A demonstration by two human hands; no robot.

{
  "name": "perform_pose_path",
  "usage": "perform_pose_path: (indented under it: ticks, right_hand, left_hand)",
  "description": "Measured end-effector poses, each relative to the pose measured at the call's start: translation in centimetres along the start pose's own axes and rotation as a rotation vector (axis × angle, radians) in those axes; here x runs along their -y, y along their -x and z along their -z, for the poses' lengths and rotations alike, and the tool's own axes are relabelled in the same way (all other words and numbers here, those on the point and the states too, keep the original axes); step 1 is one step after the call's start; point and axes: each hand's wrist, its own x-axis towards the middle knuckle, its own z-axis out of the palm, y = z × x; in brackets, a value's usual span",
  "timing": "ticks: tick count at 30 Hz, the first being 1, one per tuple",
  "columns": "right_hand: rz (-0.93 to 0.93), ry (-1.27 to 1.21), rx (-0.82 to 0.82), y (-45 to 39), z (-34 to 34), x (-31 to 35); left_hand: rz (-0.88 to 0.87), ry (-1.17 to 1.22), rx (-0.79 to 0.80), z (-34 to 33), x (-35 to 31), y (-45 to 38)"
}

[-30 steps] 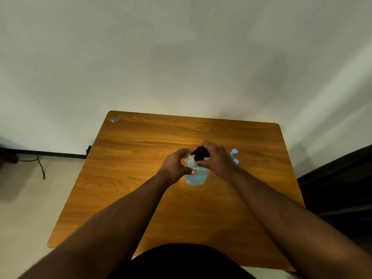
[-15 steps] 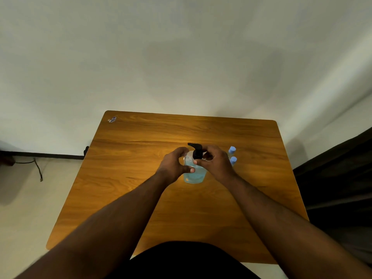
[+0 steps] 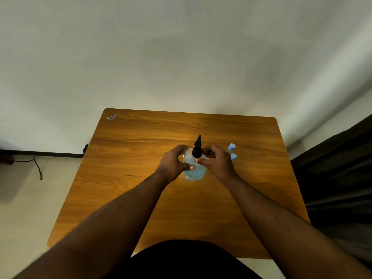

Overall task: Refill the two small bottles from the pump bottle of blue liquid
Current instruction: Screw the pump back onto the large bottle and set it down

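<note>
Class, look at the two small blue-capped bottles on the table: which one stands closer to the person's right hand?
The nearer small bottle, the one closer to the person, is closest to the right hand. The farther small bottle stands behind it, towards the wall.

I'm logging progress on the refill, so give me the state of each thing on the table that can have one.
Pump bottle: upright, partly full of blue liquid.
Black pump head: on, nozzle pointing away.
Two small bottles: upright, blue caps on.
Left hand: gripping the bottle body.
Right hand: fingers at the pump collar.
</note>
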Motion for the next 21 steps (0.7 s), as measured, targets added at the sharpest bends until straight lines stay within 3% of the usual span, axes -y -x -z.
perform_pose_path:
  ticks: [6,12,17,21]
  right_hand:
    - [0.020,-0.007,0.000,-0.4,-0.6,0.1]
    - [-0.023,0.049,-0.115,-0.4,-1.8,0.8]
    - [-0.038,-0.058,0.112,-0.6,-0.6,0.6]
    - [-0.104,-0.014,0.056,-1.1,-0.6,0.7]
  left_hand:
    - [-0.005,0.027,0.005,0.0,-0.1,0.1]
    - [0.009,0.014,0.009,-0.2,0.0,0.1]
    - [0.021,0.029,-0.012,-0.1,0.0,0.1]
    - [0.024,0.029,-0.010,-0.3,-0.1,0.1]
